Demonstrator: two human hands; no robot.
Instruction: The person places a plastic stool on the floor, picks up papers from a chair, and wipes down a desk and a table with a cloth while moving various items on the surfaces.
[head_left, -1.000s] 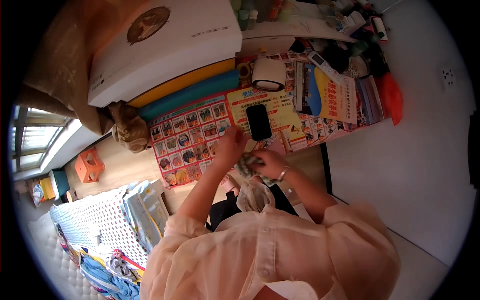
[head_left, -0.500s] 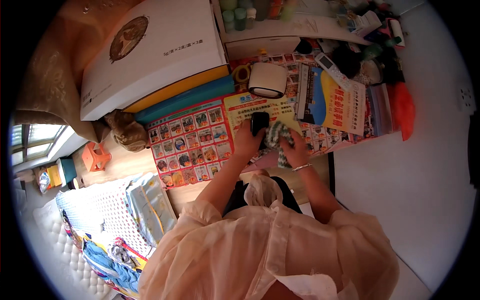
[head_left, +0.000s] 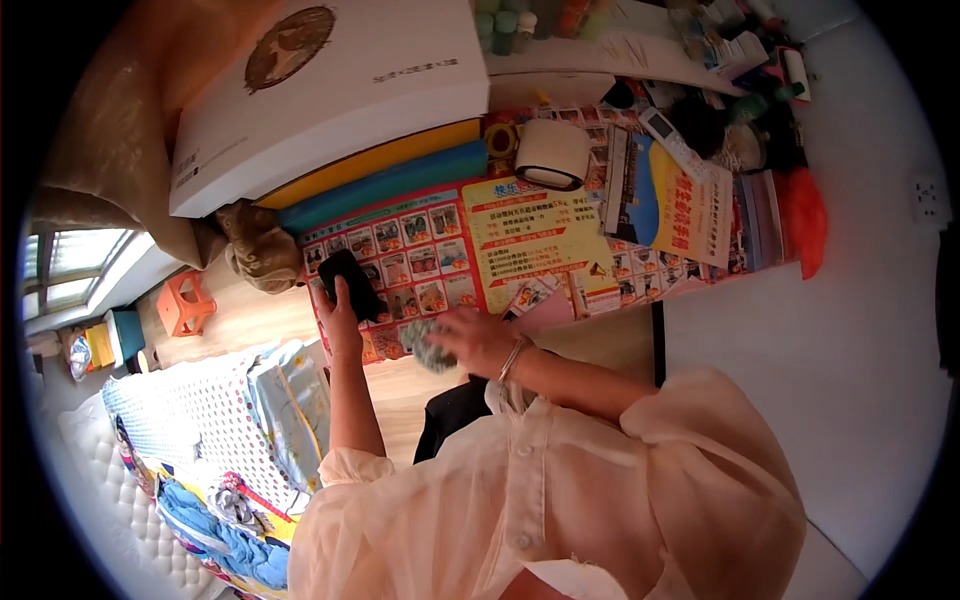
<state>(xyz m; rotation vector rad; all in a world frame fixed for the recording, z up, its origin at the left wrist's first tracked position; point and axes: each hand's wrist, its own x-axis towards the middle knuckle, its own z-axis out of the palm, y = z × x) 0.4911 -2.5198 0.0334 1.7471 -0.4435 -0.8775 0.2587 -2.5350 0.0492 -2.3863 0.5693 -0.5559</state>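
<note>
Left hand point(head_left: 343, 322): fingers gripping phone point(head_left: 357, 288) near desk point(head_left: 455, 258) edge. Right hand point(head_left: 484, 343): fingers closed on wadded cloth point(head_left: 427, 346). Risk: one-handed grip slips, phone could fall off edge.

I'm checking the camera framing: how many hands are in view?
2: the left hand holds the black phone; the right hand, to its right, holds the greenish cloth. No others show.

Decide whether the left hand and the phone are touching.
Touching: the head view shows the left hand gripping the phone, with fingers overlapping its edge.
</note>
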